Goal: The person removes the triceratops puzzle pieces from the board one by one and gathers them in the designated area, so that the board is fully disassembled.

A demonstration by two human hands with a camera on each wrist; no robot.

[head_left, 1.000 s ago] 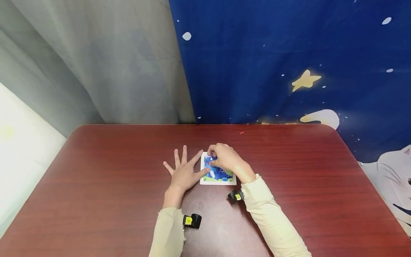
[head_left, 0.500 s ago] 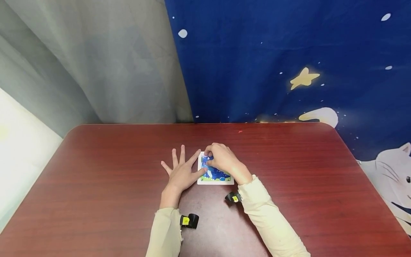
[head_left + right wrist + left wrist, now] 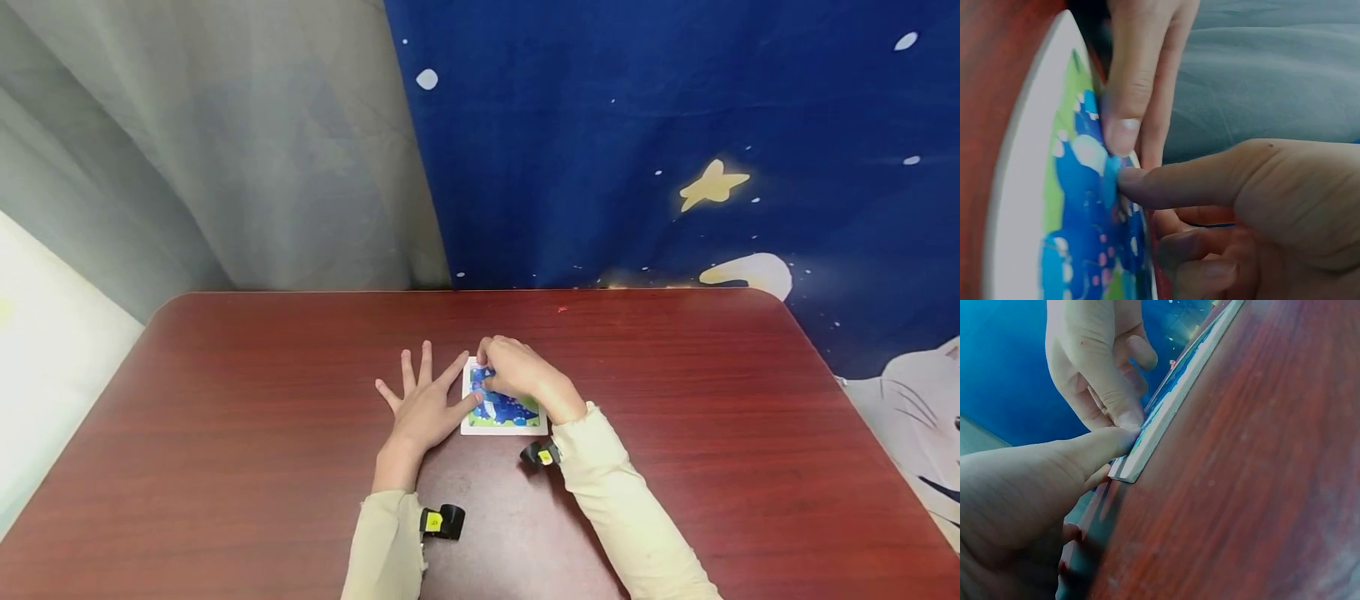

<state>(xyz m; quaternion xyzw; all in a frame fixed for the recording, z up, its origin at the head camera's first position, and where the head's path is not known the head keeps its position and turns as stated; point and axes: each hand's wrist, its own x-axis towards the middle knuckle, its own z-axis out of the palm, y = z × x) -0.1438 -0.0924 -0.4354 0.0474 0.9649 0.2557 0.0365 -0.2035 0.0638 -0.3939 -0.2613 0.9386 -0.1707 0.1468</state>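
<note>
With the square picture panel as the dial's centre, a pale bright surface at nine o'clock is cut off by the left edge, its material unclear. A grey curtain hangs in soft folds towards ten. The left arm's cream sleeve, ragged at the cuff, runs out of sight between seven and eight. At nine, the left hand has its fingers straight and fanned, thumb resting on the picture. A black wrist camera with a yellow label sits at seven.

The panel lies flat on the glossy, wood-grained red-brown table: white-rimmed, thick-edged, printed with a blue figure on green. The hands cover some of it; the left wrist view shows it nearly edge-on, the right wrist view blurs and crops it. The right hand lies over its upper part, fingers curled, thumb tip at the picture; whether it pinches a piece, I cannot tell.

A red speck at one is too small to identify. The wrinkled right sleeve is cut off between four and five. Blue cloth bears a five-pointed yellow star between one and two; at three, a white cat figure is cropped.
</note>
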